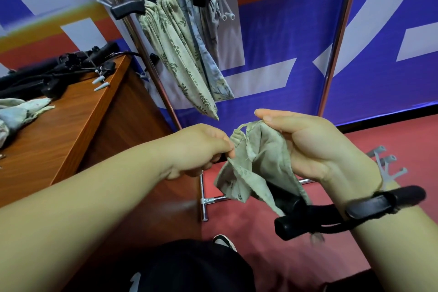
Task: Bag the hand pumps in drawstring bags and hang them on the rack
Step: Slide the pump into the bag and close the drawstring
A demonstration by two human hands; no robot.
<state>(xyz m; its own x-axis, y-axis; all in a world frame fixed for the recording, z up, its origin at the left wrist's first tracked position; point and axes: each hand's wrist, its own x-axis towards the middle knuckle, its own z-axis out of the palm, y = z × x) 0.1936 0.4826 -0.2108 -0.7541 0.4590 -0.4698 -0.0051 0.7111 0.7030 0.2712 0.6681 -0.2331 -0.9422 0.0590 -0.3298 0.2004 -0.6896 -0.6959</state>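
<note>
Head view: left hand (201, 149) pinches the mouth edge of the drawstring bag (258, 161). Right hand (308, 147) grips the opposite side, so both are clamped on cloth. The black hand pump (291, 225) hangs under the right wrist with bag fabric draped over its top; can't tell if it's inside. Filled bags (175, 50) hang on the rack (151, 59), and spare pumps (47, 71) lie at the counter (78, 121) far edge. Step is likely bagging, mouth being spread. Next, probably seat the pump fully, cinch the cord and loop it on a rack hook.
</note>
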